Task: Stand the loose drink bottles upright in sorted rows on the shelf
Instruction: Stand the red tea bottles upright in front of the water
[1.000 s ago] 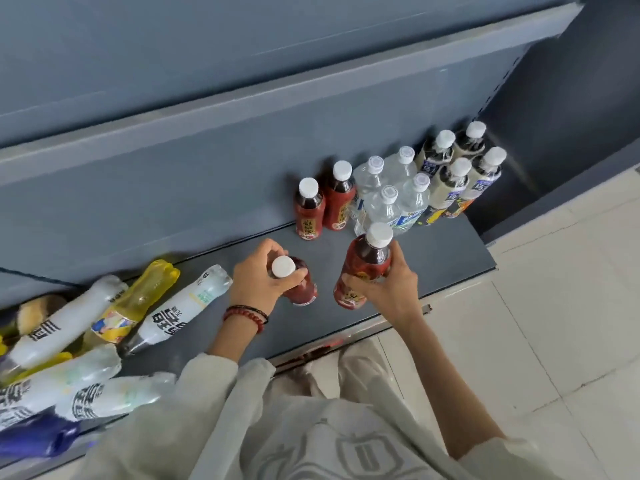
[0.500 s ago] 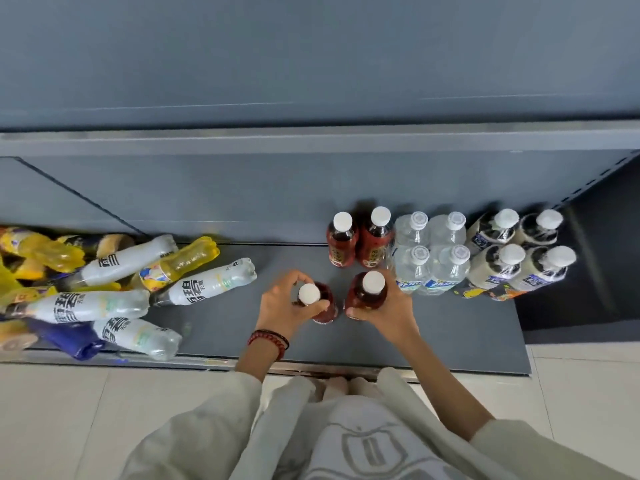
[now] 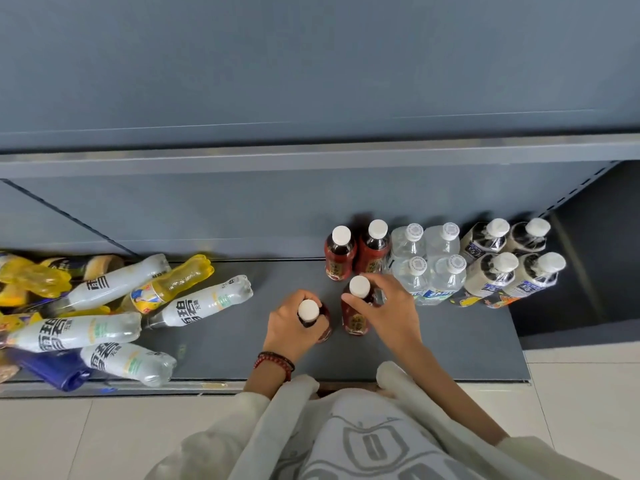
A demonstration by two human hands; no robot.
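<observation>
Two red tea bottles with white caps stand upright mid-shelf. My left hand (image 3: 289,329) grips the left one (image 3: 309,310) round its neck. My right hand (image 3: 388,308) holds the right one (image 3: 356,306) from its right side, fingers curled round the shoulder. Behind them stand two more red tea bottles (image 3: 341,252), then several clear water bottles (image 3: 429,261) and several cream-labelled bottles (image 3: 502,261) in rows to the right. At the left lies a loose pile: white-labelled clear bottles (image 3: 201,303), yellow bottles (image 3: 173,285) and a blue one (image 3: 52,370).
The grey shelf (image 3: 450,344) has an upper shelf board overhanging it and a back wall close behind the rows. Its front lip meets pale floor tiles (image 3: 581,403). Bare shelf surface lies between the pile and my hands.
Both red bottles now stand a little closer to the back pair. My right hand has slid from behind its bottle to its right side. The camera has moved in closer.
</observation>
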